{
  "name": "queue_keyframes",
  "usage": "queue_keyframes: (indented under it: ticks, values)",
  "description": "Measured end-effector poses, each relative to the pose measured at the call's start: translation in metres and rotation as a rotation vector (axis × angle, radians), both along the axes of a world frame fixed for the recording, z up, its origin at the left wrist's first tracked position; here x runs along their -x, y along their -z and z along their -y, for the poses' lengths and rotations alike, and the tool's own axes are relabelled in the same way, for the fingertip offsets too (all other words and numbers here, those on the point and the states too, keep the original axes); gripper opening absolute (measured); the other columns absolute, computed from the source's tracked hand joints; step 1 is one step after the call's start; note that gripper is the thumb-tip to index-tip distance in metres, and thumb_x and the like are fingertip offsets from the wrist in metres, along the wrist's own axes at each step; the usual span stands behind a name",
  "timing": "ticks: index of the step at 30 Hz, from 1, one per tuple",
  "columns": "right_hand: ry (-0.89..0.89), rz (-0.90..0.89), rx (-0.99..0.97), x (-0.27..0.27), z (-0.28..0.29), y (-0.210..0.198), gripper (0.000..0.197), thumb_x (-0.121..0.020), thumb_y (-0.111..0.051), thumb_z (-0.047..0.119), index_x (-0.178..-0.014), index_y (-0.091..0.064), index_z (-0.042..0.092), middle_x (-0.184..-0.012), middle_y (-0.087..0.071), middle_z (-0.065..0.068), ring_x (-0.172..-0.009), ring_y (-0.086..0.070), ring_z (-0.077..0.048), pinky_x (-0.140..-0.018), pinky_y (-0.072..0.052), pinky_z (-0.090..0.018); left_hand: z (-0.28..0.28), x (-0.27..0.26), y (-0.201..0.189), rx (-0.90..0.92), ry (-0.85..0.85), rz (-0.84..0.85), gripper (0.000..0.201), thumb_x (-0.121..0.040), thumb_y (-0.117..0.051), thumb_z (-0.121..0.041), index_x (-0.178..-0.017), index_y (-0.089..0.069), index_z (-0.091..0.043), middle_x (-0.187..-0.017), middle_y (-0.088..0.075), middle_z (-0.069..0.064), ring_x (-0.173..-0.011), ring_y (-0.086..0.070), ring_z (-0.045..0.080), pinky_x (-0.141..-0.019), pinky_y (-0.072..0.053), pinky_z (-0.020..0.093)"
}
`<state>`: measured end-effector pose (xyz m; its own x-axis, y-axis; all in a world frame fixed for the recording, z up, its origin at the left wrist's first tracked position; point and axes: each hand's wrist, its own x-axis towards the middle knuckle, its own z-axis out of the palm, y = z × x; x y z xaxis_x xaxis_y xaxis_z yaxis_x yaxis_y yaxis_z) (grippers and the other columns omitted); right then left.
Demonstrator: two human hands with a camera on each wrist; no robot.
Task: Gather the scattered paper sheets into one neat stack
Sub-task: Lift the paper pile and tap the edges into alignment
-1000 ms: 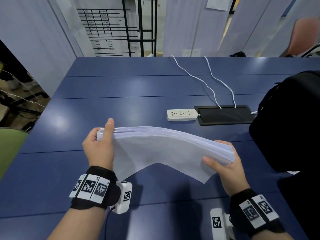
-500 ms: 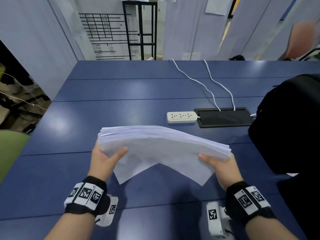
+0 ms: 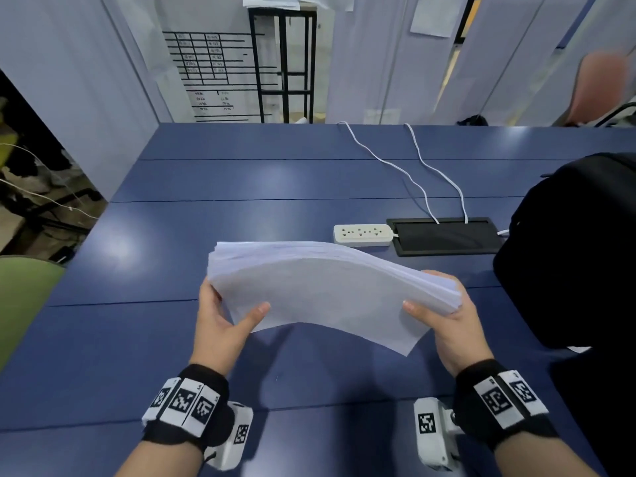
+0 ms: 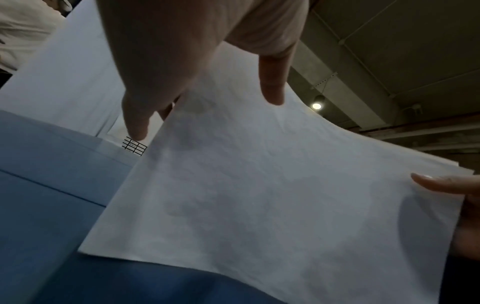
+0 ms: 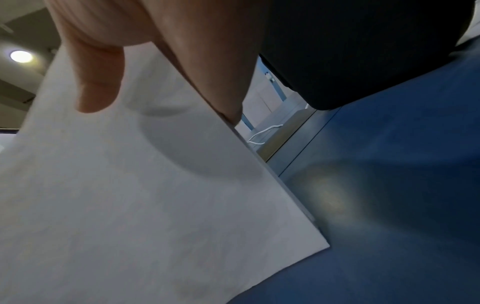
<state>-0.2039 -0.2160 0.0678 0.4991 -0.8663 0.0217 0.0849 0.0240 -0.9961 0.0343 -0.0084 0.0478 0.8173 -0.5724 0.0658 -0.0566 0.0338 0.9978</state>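
A thick stack of white paper sheets [image 3: 327,287] is held in the air above the blue table [image 3: 241,180], bowed upward in the middle. My left hand [image 3: 223,315] grips its near left corner, thumb across the near face. My right hand [image 3: 447,311] grips the right end, thumb on the near face and fingers behind. In the left wrist view the paper stack [image 4: 272,195] fills the frame, with my left thumb [image 4: 272,82] on it. In the right wrist view my right thumb [image 5: 98,82] presses on the paper stack [image 5: 130,195].
A white power strip [image 3: 363,234] lies just beyond the stack, beside a black recessed cable box [image 3: 444,235] with two white cords [image 3: 413,177] running to the far edge. A black bag [image 3: 578,253] stands at the right. A green chair [image 3: 24,297] is at the left.
My left hand slid from the stack's top left edge down to its near left corner. The stack moved slightly right and stays bowed. My right hand kept its grip.
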Motion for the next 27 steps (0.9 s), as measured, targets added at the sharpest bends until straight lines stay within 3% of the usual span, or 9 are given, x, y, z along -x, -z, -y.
queue_keyframes:
  ticks: [4,9,13,16,19,21,23,24,27]
  values:
    - [-0.008,0.01,-0.001,-0.001,-0.001,0.001,0.05,-0.068,-0.073,-0.014,-0.107,-0.061,0.014,-0.1,-0.071,0.002,-0.093,-0.066,-0.015,-0.077,-0.055,-0.026,0.003,-0.007,-0.002,-0.028,0.033,0.03,0.089,-0.063,-0.078,-0.028,-0.142,-0.039,-0.027,-0.137,-0.053,-0.013,-0.123,-0.051,0.002,-0.096,-0.038,0.011]
    - [-0.02,-0.055,0.017,0.0,-0.001,0.001,0.032,-0.073,-0.073,-0.012,-0.099,-0.066,0.005,-0.089,-0.07,-0.003,-0.085,-0.065,-0.016,-0.075,-0.053,-0.025,-0.002,-0.014,0.001,-0.004,0.015,0.012,0.075,-0.064,-0.076,-0.039,-0.134,-0.05,-0.025,-0.135,-0.057,-0.007,-0.127,-0.051,0.013,-0.11,-0.039,0.048]
    - [-0.006,-0.065,0.019,-0.001,-0.001,0.002,0.026,-0.076,-0.071,-0.012,-0.098,-0.067,0.001,-0.089,-0.066,-0.011,-0.082,-0.063,-0.016,-0.071,-0.052,-0.02,-0.002,-0.02,0.007,0.013,-0.029,-0.037,0.078,-0.058,-0.079,-0.039,-0.129,-0.053,-0.02,-0.127,-0.062,0.0,-0.119,-0.057,0.02,-0.108,-0.04,0.053]
    - [-0.013,-0.069,-0.006,0.001,0.0,0.0,0.029,-0.075,-0.071,-0.011,-0.098,-0.069,0.008,-0.092,-0.072,-0.006,-0.085,-0.067,-0.016,-0.075,-0.054,-0.024,0.001,-0.021,0.009,-0.034,0.014,-0.01,0.089,-0.053,-0.083,-0.041,-0.134,-0.05,-0.031,-0.135,-0.055,-0.006,-0.126,-0.053,0.013,-0.109,-0.041,0.044]
    - [-0.055,-0.08,-0.042,0.006,0.004,-0.002,0.032,-0.073,-0.072,-0.009,-0.098,-0.071,0.011,-0.096,-0.073,-0.004,-0.09,-0.069,-0.017,-0.079,-0.055,-0.025,0.006,-0.032,0.004,-0.079,0.042,0.028,0.124,-0.04,-0.085,-0.045,-0.149,-0.025,-0.036,-0.136,-0.038,-0.018,-0.126,-0.041,-0.01,-0.104,-0.037,0.023]
    - [-0.108,-0.077,-0.097,0.008,0.01,-0.003,0.035,-0.068,-0.073,-0.003,-0.102,-0.071,0.006,-0.105,-0.072,-0.013,-0.096,-0.069,-0.025,-0.084,-0.055,-0.032,0.007,-0.045,0.001,-0.082,0.159,0.03,0.133,-0.039,-0.091,-0.041,-0.151,-0.022,-0.03,-0.14,-0.039,-0.018,-0.128,-0.039,-0.012,-0.109,-0.034,0.028]
    - [-0.141,-0.052,-0.167,0.007,0.014,-0.003,0.039,-0.066,-0.071,-0.002,-0.105,-0.069,-0.001,-0.108,-0.07,-0.023,-0.098,-0.068,-0.032,-0.083,-0.056,-0.033,0.005,-0.054,-0.004,-0.076,0.258,0.005,0.115,-0.041,-0.095,-0.041,-0.141,-0.04,-0.031,-0.137,-0.054,-0.003,-0.127,-0.052,0.01,-0.106,-0.041,0.039]
    - [-0.14,-0.036,-0.192,0.006,0.015,-0.004,0.04,-0.066,-0.07,-0.003,-0.106,-0.068,-0.003,-0.108,-0.069,-0.025,-0.097,-0.067,-0.033,-0.081,-0.057,-0.032,0.004,-0.055,-0.006,-0.083,0.261,-0.005,0.102,-0.041,-0.095,-0.043,-0.132,-0.05,-0.033,-0.131,-0.06,0.0,-0.122,-0.057,0.014,-0.102,-0.044,0.038]
    - [-0.101,0.018,-0.209,0.001,0.011,-0.007,0.036,-0.071,-0.067,-0.007,-0.107,-0.067,-0.001,-0.104,-0.072,-0.019,-0.093,-0.069,-0.028,-0.077,-0.057,-0.029,0.006,-0.047,-0.012,-0.083,0.165,0.056,0.077,-0.046,-0.091,-0.047,-0.111,-0.066,-0.016,-0.109,-0.072,-0.003,-0.104,-0.067,0.014,-0.088,-0.052,0.028]
